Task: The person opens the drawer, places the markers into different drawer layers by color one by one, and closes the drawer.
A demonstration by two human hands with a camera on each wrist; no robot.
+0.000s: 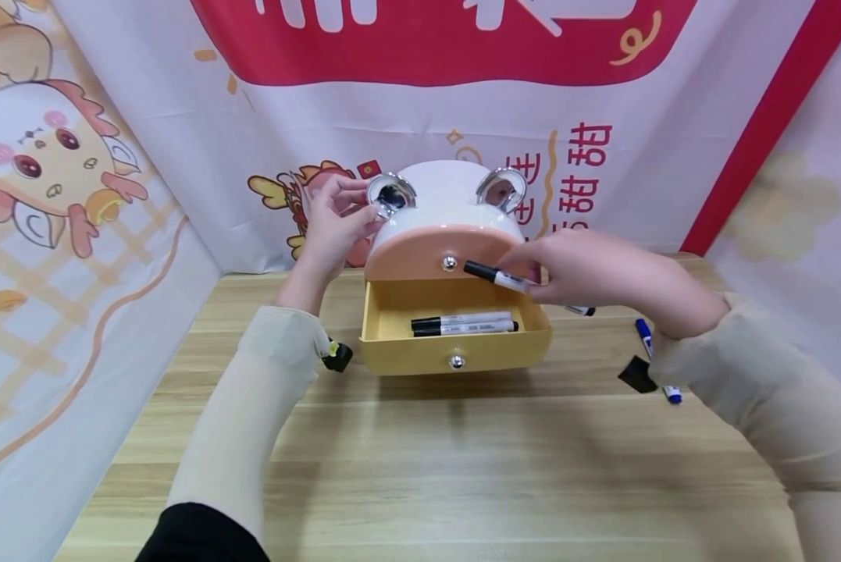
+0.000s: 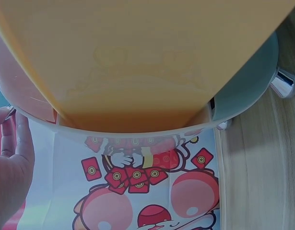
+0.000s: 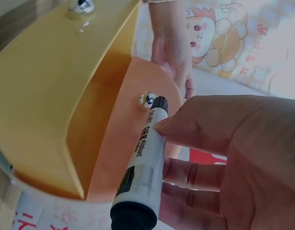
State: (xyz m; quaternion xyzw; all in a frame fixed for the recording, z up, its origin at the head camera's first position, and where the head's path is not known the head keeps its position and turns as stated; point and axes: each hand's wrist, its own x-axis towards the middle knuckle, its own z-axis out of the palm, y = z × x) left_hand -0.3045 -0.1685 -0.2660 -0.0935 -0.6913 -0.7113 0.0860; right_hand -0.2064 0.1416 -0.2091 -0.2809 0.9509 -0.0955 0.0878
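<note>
Hands apart. Left hand [image 1: 337,220] pinches a silver ear [image 1: 406,188] on the white box [image 1: 444,187]. Right hand [image 1: 585,268] grips a black-capped marker [image 1: 504,279], tilted, above the open yellow drawer [image 1: 406,357]; two more markers [image 1: 475,318] lie inside, side by side.

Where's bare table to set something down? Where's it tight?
Bare: table in front of the yellow drawer, between left sleeve and right sleeve. Tight: near blue marker ends by the right sleeve; inside the drawer's front, where two markers lie; and above it, where the right hand holds another marker.
</note>
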